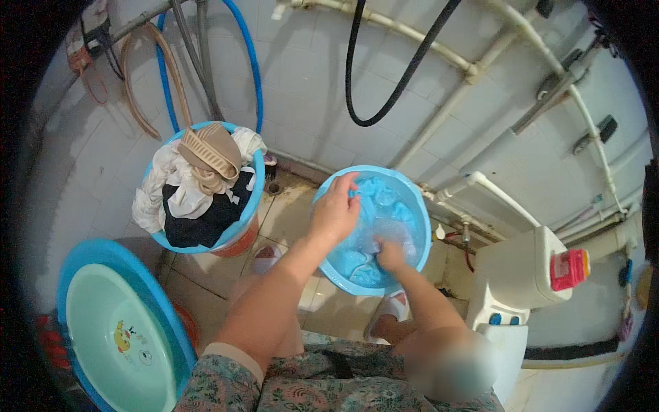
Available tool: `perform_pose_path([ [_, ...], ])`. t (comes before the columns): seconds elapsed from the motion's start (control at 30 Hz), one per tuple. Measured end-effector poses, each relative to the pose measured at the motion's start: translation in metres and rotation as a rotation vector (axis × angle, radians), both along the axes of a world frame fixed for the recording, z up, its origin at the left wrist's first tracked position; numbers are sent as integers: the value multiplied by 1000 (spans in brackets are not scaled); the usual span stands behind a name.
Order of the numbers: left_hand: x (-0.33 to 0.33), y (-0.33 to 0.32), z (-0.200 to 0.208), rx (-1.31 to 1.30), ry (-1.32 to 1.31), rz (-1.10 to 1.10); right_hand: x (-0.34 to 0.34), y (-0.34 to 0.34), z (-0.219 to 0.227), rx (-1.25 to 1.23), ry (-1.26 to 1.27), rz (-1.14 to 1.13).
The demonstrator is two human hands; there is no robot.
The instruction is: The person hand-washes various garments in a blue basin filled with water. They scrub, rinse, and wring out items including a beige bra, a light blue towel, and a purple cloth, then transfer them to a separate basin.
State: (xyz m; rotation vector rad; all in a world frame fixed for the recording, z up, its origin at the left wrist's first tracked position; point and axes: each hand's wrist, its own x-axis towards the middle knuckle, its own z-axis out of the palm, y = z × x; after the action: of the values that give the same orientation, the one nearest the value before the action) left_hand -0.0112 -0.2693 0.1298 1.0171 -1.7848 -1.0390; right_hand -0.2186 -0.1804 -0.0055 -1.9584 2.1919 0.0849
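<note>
A light blue round basin [424, 237] stands on the tiled floor between my feet, holding soapy water and a wet blue cloth [374, 197]. White suds [398, 237] gather towards its right side. My left hand [336, 211] is raised over the basin's left rim, thumb and fingers apart and nothing in them. Down in the suds, near the middle of the basin, is my right hand [391, 255]. Foam and water hide its fingers, so whether it grips the cloth cannot be seen. A thin pale cord or edge curves through the water beside it.
A blue tub [259, 172] heaped with white, black and tan clothes [209, 154] stands at the left. Nearer, a pale green basin [89, 343] leans inside a larger blue one [72, 275]. The toilet [511, 275] carries a red container [568, 269]. A black hose [367, 122] hangs along the wall.
</note>
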Motion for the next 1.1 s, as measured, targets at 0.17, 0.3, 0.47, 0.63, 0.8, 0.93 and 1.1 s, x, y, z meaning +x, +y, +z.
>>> perform_pose_path([
  [0.17,20,-9,-14,-79,-7,127,-38,-24,131,-482,-1048,-431],
  [0.3,20,1,-24,74,117,127,-33,-29,236,-625,-1302,-610],
  [0.47,18,7,-31,111,191,91,-54,-36,366,-934,-1427,-328],
  [0.63,15,-2,-29,85,199,104,-21,-18,442,-997,-1513,-49],
  [0.8,4,-1,-24,118,220,53,-41,-35,334,-978,-1313,-377],
  [0.93,-4,9,-4,109,142,12,-56,-33,169,-674,-805,-412],
  [1.1,5,4,1,73,88,11,-17,-23,21,-38,-104,-313],
])
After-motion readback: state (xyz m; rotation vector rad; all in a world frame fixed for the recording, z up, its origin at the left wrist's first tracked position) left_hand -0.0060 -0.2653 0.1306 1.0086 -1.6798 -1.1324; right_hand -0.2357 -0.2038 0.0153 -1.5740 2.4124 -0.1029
